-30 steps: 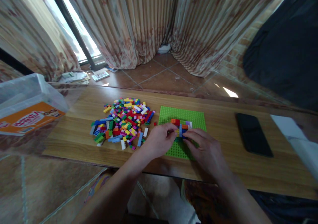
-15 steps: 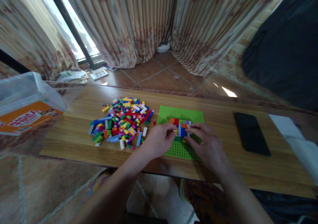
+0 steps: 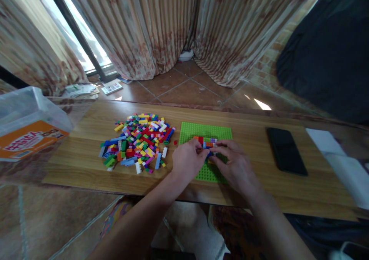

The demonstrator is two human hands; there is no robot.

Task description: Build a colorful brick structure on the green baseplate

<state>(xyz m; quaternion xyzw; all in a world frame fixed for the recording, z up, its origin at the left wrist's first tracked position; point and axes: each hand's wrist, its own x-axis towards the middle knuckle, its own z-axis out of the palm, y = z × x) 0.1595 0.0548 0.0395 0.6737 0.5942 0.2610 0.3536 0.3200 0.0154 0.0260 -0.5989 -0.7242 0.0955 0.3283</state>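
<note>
Two bare hands are in on the little brick build (image 3: 208, 144), one from each side, so it's sitting pretty much right between them. The build is on the green plate (image 3: 211, 172), up past the fingertips, and the part I can see runs longer side to side, roughly along the length of the table (image 3: 95, 180). A small blue brick (image 3: 209, 154) is at its near side, right where the fingertips meet, so neither hand is clearly closer to it.

Left hand (image 3: 202, 152): thumb and fingers curled in almost together, tips at the blue brick's left. Can't tell if it's really gripping anything, the fingers cover the spot. Right hand (image 3: 213, 154): thumb and forefinger a bit apart, tips at the blue brick's right. Might be a light pinch, but I can't swear to it.

Big loose pile of bricks (image 3: 141, 140) off to the left, nearer the left hand, with one red brick (image 3: 175, 142) lying just beside the plate. Phone (image 3: 286, 151) is over on the right, well apart from the right hand.
</note>
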